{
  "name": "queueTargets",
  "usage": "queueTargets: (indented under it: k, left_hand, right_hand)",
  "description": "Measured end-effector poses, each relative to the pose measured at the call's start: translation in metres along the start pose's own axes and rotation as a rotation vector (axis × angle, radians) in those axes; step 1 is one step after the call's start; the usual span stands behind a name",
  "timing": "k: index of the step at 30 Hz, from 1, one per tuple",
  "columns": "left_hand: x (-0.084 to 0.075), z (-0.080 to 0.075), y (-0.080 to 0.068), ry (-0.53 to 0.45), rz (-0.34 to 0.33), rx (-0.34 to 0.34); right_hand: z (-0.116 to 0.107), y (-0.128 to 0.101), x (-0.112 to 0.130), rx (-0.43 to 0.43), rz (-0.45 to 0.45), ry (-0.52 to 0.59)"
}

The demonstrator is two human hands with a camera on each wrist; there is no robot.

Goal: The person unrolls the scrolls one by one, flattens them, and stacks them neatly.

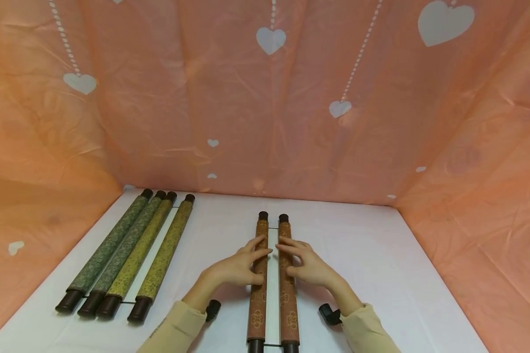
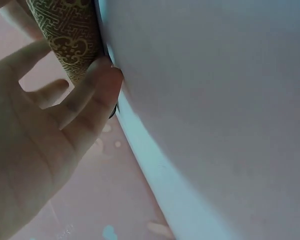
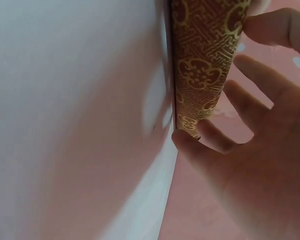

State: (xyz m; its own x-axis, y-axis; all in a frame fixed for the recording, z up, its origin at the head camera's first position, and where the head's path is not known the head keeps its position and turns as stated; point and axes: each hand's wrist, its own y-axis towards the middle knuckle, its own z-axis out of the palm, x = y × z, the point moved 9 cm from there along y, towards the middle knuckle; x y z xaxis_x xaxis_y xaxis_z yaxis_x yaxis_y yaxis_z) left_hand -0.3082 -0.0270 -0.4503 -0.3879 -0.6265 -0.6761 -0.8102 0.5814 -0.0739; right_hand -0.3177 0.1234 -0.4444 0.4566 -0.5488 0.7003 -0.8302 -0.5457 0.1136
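Note:
A reddish-brown hanging scroll with gold medallion patterns and dark end knobs lies lengthwise on the white table. Its left roll (image 1: pixel 257 314) and right roll (image 1: pixel 289 314) sit slightly apart, with a narrow white strip (image 1: pixel 272 299) between them. My left hand (image 1: pixel 236 267) rests over the left roll, fingers spread across its top and thumb lower down. Mirroring it, my right hand (image 1: pixel 311 264) lies over the right roll with loosely extended fingers. In the wrist views, fingertips reach the patterned roll (image 2: pixel 67 42) and the other roll (image 3: pixel 200 72) low beside the table surface.
To the left lie a green scroll (image 1: pixel 108 245) with its rolls side by side and a yellow-green scroll (image 1: pixel 165 252) with its rolls slightly parted. An orange cloth (image 1: pixel 247 122) with white hearts encloses the white table (image 1: pixel 357 235) at the back and sides.

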Motion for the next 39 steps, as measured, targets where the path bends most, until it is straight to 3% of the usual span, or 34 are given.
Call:
queueTargets:
  k: [7,14,23,27,33,39]
  left_hand:
    - [0.000,-0.003,0.000,0.046,0.010,0.008]
    - [0.003,-0.016,0.002,0.037,0.022,-0.087]
    - [0.010,-0.026,-0.002,0.005,-0.014,-0.161]
    - [0.012,-0.027,-0.002,-0.001,-0.008,-0.155]
    - [0.016,-0.026,-0.003,0.012,0.012,-0.099]
    - [0.019,-0.025,-0.006,0.052,0.002,-0.037]
  right_hand:
    - [-0.006,-0.002,-0.005,0.012,0.026,-0.020]
    - [-0.014,-0.002,-0.012,-0.033,0.026,-0.004]
    - [-0.023,-0.004,-0.024,-0.135,0.165,-0.015]
    - [-0.026,-0.005,-0.025,-0.124,0.148,-0.022]
    - [-0.028,-0.006,-0.019,-0.073,0.033,-0.050]
    - [-0.027,-0.009,-0.023,-0.024,0.057,-0.050]
